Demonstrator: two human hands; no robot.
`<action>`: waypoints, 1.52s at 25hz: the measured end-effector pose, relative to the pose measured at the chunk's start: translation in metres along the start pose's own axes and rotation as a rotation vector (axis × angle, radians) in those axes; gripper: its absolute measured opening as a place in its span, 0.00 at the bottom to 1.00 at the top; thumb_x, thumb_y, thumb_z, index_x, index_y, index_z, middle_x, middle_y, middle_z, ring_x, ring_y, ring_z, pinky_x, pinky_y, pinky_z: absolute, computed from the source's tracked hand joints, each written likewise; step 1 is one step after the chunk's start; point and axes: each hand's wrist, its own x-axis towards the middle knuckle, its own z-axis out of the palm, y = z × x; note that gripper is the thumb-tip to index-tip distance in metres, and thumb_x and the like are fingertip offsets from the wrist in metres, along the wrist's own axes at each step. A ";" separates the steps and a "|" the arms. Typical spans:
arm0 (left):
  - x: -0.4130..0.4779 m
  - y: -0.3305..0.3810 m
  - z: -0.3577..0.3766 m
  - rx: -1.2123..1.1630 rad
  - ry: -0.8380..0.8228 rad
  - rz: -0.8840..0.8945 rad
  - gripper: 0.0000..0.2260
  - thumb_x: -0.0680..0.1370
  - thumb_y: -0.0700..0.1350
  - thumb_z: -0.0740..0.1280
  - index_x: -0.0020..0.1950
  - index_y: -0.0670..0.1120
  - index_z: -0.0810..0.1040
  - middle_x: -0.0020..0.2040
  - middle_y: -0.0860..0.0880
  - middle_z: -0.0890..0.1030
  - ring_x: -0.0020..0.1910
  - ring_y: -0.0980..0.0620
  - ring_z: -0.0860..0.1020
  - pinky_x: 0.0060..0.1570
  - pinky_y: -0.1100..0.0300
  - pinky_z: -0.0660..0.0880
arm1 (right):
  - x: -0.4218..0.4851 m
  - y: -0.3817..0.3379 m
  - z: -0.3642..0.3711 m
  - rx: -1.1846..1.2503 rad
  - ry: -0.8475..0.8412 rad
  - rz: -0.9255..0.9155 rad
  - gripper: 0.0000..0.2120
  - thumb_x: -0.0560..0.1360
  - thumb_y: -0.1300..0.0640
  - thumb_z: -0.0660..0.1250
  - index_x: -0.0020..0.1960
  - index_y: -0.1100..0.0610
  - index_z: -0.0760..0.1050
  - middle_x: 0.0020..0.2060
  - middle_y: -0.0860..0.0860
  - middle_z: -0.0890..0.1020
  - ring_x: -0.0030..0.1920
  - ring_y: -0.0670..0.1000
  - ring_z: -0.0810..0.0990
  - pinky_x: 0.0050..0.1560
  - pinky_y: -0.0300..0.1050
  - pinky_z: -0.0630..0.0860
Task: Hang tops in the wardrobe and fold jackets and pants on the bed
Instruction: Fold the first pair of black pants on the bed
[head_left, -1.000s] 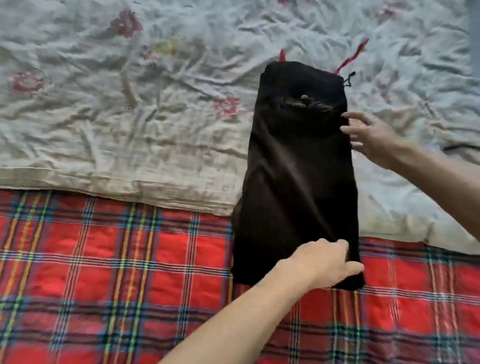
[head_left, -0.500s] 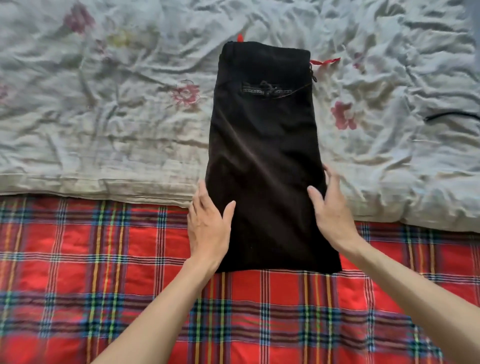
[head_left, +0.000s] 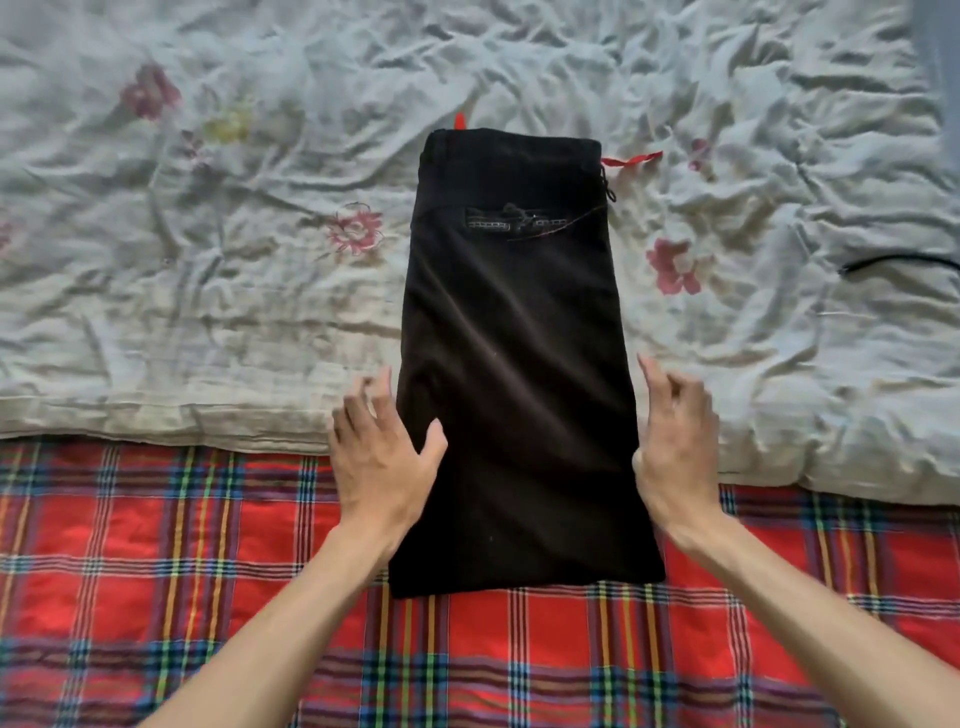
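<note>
Nearest: red plaid blanket. Ur L hand sits at left edge of black pants, thumb resting on fabric, fingers spread + loose, gripping nothing. R hand mirrors at right edge, fingers relaxed, also empty. Prob flanking to square both sides for next fold, imo. Pants lie flat, folded lengthwise, hem end on plaid, waistband far end on crumpled floral quilt. Red ribbon pokes out by waistband. Black cable far right, well apart.
</note>
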 end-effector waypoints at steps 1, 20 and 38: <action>0.025 0.005 -0.004 -0.041 0.044 0.052 0.34 0.77 0.60 0.59 0.77 0.43 0.57 0.73 0.38 0.62 0.69 0.38 0.65 0.68 0.42 0.64 | 0.030 -0.009 0.001 0.042 0.080 -0.034 0.36 0.67 0.72 0.56 0.74 0.56 0.68 0.59 0.58 0.71 0.55 0.60 0.71 0.57 0.53 0.68; 0.254 0.052 0.002 -1.137 -0.371 -0.423 0.31 0.68 0.51 0.79 0.66 0.39 0.76 0.53 0.45 0.85 0.49 0.48 0.85 0.49 0.55 0.81 | 0.264 -0.030 0.038 0.951 -0.276 0.491 0.14 0.64 0.70 0.75 0.43 0.56 0.76 0.38 0.50 0.81 0.40 0.50 0.81 0.37 0.40 0.78; -0.058 -0.030 -0.009 -0.102 -0.436 0.803 0.28 0.62 0.27 0.69 0.53 0.51 0.67 0.77 0.53 0.65 0.80 0.55 0.53 0.78 0.54 0.50 | -0.050 0.045 -0.006 0.043 -0.437 -0.641 0.23 0.66 0.73 0.65 0.56 0.53 0.73 0.75 0.50 0.67 0.77 0.53 0.63 0.73 0.56 0.63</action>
